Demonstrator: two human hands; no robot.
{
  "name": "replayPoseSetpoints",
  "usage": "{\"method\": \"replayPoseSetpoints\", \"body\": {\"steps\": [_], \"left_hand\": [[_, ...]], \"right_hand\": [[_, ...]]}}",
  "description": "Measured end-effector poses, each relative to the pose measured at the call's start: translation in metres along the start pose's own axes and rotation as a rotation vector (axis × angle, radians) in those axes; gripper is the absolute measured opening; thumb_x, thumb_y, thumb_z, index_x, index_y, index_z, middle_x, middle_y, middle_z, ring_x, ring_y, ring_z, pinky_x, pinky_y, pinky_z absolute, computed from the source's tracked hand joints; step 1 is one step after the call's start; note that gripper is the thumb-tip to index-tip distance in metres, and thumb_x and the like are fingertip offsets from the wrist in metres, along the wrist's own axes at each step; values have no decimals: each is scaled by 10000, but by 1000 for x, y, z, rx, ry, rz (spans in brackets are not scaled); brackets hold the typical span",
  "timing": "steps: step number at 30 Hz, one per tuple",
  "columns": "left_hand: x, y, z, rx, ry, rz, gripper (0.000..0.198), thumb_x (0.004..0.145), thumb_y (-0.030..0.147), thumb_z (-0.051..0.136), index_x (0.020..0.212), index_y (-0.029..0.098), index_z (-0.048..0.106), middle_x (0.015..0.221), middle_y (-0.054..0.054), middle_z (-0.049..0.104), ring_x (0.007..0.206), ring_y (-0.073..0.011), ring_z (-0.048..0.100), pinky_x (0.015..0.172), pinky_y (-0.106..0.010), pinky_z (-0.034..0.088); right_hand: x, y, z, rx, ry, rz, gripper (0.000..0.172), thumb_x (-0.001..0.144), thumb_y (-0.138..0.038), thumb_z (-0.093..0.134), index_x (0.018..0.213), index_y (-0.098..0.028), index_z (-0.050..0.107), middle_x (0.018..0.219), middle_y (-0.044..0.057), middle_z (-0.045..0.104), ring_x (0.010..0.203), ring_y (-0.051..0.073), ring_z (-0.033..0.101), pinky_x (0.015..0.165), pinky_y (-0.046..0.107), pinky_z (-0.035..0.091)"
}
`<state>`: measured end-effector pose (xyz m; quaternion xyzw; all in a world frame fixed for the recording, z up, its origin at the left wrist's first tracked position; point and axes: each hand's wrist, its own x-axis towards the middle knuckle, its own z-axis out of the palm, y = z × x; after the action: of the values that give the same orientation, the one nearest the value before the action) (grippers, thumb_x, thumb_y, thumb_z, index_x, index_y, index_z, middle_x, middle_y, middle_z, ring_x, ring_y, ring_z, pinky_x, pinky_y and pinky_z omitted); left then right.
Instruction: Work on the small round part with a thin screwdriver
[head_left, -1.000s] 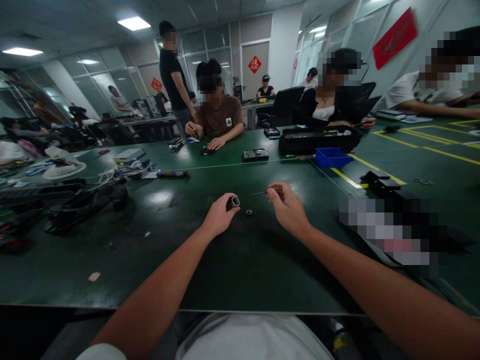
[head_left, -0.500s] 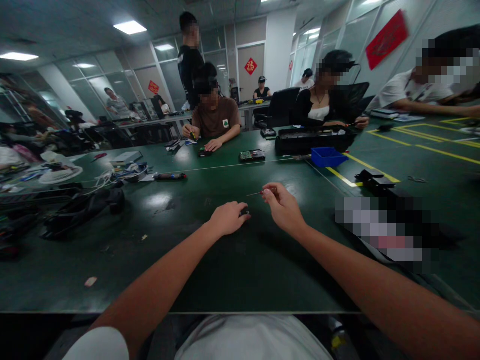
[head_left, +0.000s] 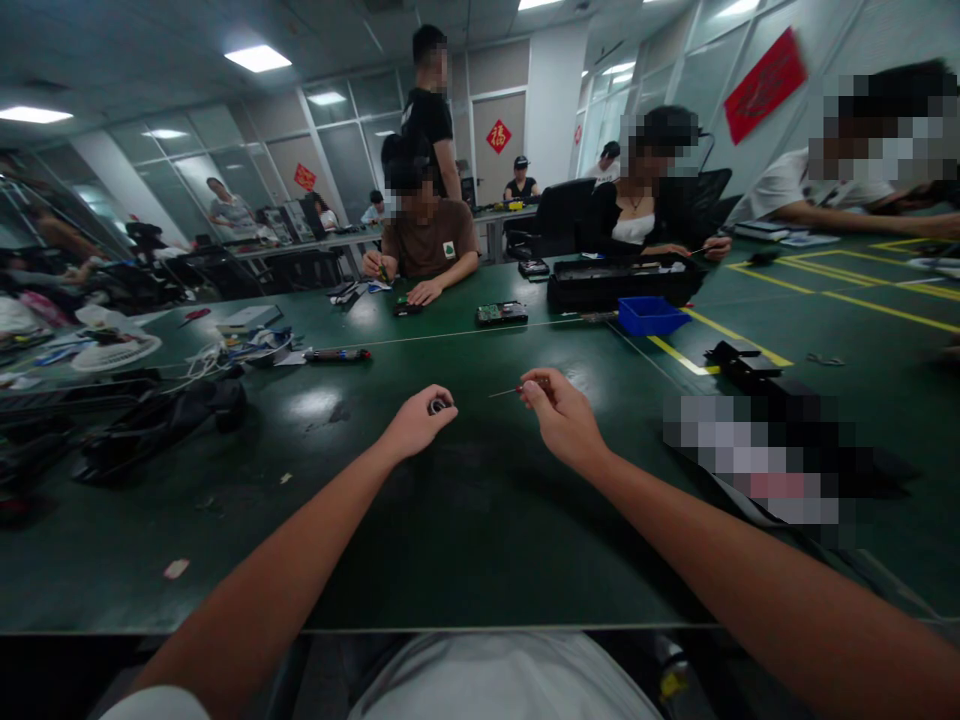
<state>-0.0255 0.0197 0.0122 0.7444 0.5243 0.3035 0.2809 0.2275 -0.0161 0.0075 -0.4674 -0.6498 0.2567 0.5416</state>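
Head view, items at and around the hands. Left hand [head_left: 418, 422]: fingers curled around a dark, short cylindrical part [head_left: 441, 406], its round, ring-like metallic end facing out from the grip; the rest is covered by the hand. Right hand [head_left: 566, 415]: thumb and fingers pinching a slender-shafted tool [head_left: 506, 391], red where it meets the fingertips, the handle mostly hidden; its straight, thin shaft points towards the cylindrical part, well apart from it. Both items are above a tabletop [head_left: 480, 530], smooth, dark green, with a dull sheen.

Beyond the hands: one flat rectangular device [head_left: 501, 313] with a green circuit board uppermost; one open-topped blue bin [head_left: 652, 317], apparently plastic, walls angled; one long black housing [head_left: 619, 285], trough-shaped, beside the bin. To the left: one dark, rod-shaped tool [head_left: 337, 356] lying flat; one round white grille [head_left: 116, 353], slatted. Nearer the table's front edge: one pale scrap [head_left: 176, 569], small and flat, irregular in outline.
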Motion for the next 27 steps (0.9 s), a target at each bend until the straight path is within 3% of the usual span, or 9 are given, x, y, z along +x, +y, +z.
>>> {"method": "replayPoseSetpoints", "body": {"steps": [5,11,16,22,27], "left_hand": [[-9,-21,-43,-546,152,-188,240,785,360,622,932,170,626,730,8,537,579,-112,469,514,-226,346],[-39,-47,-107,-883,457,-343,162,849,288,622,810,166,523,694,25,501,544,-96,444,503,-207,384],[-71,-68,-163,-993,696,-460,168,938,146,371,814,166,481,649,10,488,531,-123,442,497,-235,379],[-115,-99,-219,-922,1048,-550,163,881,71,371,805,144,496,687,2,476,541,-123,444,500,-244,361],[-147,-114,-247,-781,1201,-619,163,792,31,381,737,145,484,685,-2,473,522,-129,448,475,-248,354]], "right_hand": [[0,3,0,8,-10,4,248,977,-445,502,1060,-245,622,927,51,689,850,217,657,767,376,508],[0,4,1,11,-13,16,247,976,-440,509,1067,-242,627,915,49,689,844,217,658,766,377,509],[0,8,3,7,-15,8,246,973,-435,513,1066,-235,623,930,51,696,842,216,665,768,377,514],[0,10,3,-18,-24,6,254,977,-439,501,1062,-235,626,921,54,700,834,219,671,756,376,519],[0,10,3,-25,-28,19,258,976,-443,503,1059,-234,630,916,55,696,833,220,669,752,376,515]]}}
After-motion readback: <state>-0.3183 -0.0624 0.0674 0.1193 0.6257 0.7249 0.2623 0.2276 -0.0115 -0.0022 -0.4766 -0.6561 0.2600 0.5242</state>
